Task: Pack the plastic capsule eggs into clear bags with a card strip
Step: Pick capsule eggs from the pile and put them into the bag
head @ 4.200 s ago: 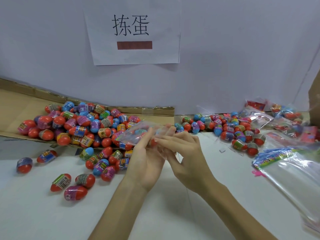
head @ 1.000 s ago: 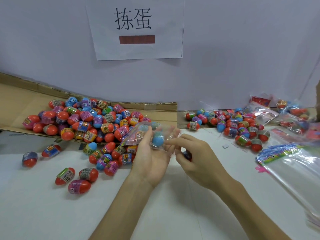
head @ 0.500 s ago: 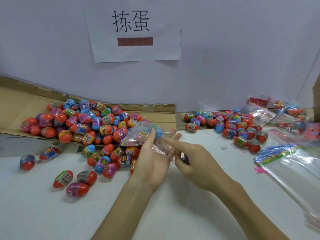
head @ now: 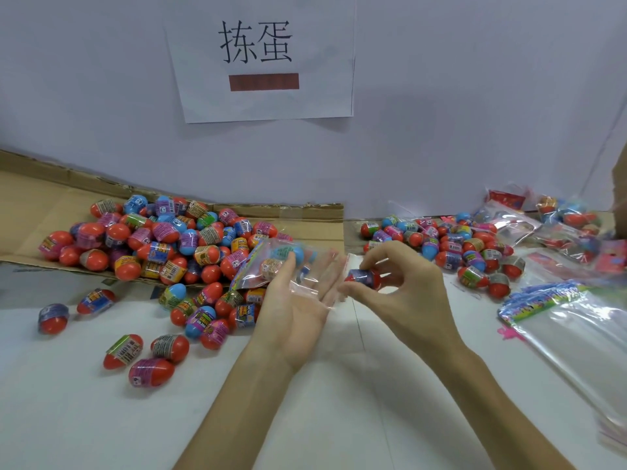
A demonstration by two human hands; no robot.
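One egg (head: 361,278) is pinched by the right hand (head: 403,296), mid-frame, at the open mouth of the clear bag (head: 268,254). The left hand (head: 298,310) pins the bag with its thumb on straight fingers. Hold the mouth wide; slide the egg in straight.

Behind the grip, the left forearm (head: 237,401) and right forearm (head: 492,398) run bare to the wrists, ending in a bare left hand (head: 298,310) and right hand (head: 407,293) with long, slender fingers.

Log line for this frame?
left hand holds clear plastic bag | right hand pinches red plastic capsule egg at bag mouth
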